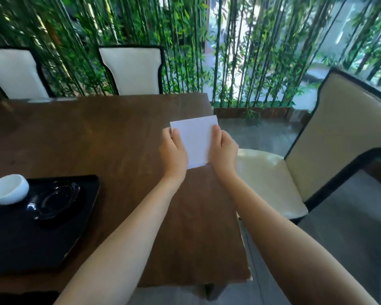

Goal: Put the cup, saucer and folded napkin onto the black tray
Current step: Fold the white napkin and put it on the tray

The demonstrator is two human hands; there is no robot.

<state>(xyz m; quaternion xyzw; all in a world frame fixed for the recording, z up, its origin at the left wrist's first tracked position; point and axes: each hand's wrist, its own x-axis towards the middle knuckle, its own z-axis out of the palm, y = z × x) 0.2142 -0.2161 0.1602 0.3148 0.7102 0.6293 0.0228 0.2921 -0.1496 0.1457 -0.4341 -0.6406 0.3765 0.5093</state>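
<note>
A white folded napkin point(195, 139) is held over the right part of the brown wooden table point(110, 137). My left hand point(173, 154) grips its left edge and my right hand point(223, 150) grips its right edge. The black tray point(31, 243) lies at the near left of the table. On the tray sits a glossy black saucer point(56, 200). A white cup point(8, 189) rests tilted at the tray's far left corner, beside the saucer.
Two white chairs with black frames point(132, 69) stand behind the table. A cream chair point(317, 155) stands close to the table's right edge. Bamboo stems and glass fill the background. Grey floor lies to the right.
</note>
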